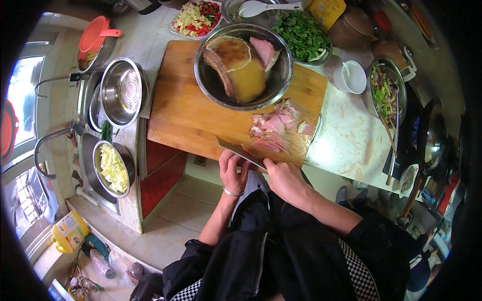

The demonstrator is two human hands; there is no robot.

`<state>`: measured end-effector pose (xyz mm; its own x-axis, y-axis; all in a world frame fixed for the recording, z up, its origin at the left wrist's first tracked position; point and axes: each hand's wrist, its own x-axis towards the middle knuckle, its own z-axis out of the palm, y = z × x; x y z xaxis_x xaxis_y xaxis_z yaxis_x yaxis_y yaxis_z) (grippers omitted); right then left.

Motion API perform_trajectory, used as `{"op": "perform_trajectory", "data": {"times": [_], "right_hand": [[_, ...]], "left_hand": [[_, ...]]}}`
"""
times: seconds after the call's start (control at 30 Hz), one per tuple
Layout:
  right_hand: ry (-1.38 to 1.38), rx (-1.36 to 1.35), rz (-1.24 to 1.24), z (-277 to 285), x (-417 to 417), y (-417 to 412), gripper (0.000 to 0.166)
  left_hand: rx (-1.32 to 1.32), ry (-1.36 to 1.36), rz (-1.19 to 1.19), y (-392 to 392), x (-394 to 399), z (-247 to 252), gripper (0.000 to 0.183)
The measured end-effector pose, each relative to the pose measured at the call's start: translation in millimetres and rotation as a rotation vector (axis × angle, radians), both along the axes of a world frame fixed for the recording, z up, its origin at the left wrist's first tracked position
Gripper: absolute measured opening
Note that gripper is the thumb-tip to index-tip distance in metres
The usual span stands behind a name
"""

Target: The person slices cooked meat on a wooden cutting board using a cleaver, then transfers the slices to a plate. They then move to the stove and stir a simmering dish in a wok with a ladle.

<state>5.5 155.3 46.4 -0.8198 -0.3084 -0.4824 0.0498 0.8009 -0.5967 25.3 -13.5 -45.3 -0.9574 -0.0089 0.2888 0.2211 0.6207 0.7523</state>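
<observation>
At the near edge of a wooden cutting board point(177, 113), my right hand point(288, 182) grips a kitchen knife point(241, 151), its handle hidden in my fist. My left hand point(233, 175) is beside the blade with its fingers curled up against it; whether it pinches anything is hidden. Thin slices of pink meat point(273, 126) lie overlapped just beyond the knife, on the right half of the board. Farther back, a steel bowl point(199, 81) on the board holds a big slab of cured meat with browned rind point(231, 56) and a smaller pink chunk point(264, 52).
Behind the board are a tray of chopped garlic and chillies point(196, 19) and a bowl of green herbs point(301, 35). A white cup point(352, 77), a bowl of cut vegetables point(386, 90) and a wok point(433, 131) stand right. Left, a bowl of cabbage point(113, 169) sits over the sink.
</observation>
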Motion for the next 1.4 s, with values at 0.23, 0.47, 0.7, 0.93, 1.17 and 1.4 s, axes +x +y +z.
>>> {"op": "perform_trajectory", "data": {"times": [0.23, 0.47, 0.7, 0.93, 1.17, 1.4], "right_hand": [[0.019, -0.028, 0.006, 1, -10, -2, 0.01], [0.009, -0.005, -0.004, 6, 10, 23, 0.013], [0.036, -0.054, -0.14, 6, 34, 63, 0.01], [0.102, -0.086, -0.084, 20, 26, 39, 0.011], [0.064, -0.066, -0.051, 14, 24, 30, 0.012], [0.095, 0.025, 0.034, 27, 25, 29, 0.007]], "left_hand": [[-0.015, 0.005, 0.008, 4, -4, 5, 0.034], [0.062, -0.023, 0.038, 5, -4, 4, 0.039], [0.057, 0.03, 0.064, 5, -2, 1, 0.037], [0.084, 0.058, 0.063, 4, 0, -7, 0.023], [0.184, 0.001, 0.114, 7, 0, -5, 0.022], [0.136, -0.015, 0.119, 7, 0, -4, 0.024]]}}
